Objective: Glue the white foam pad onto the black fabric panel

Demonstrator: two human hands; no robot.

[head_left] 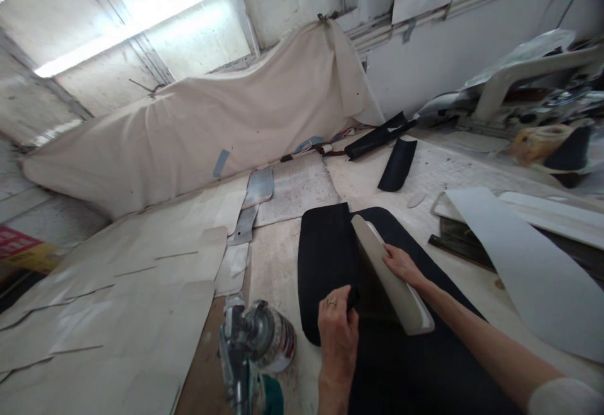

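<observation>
A large black sheet of material, rounded at its corners, lies on the worktable in front of me. My left hand, with a ring on one finger, is closed on a folded-up edge of this sheet. In my right hand is a long beige panel, gripped by its upper right edge and tilted up over the black sheet. A white layer shows along the panel's far side. The fingers behind the panel are partly hidden.
A spray gun with a metal cup stands left of my left hand. Overlapping pale sheets cover the left side. White strips lie at right, black pieces farther back. A beige cloth hangs behind; a pale machine stands back right.
</observation>
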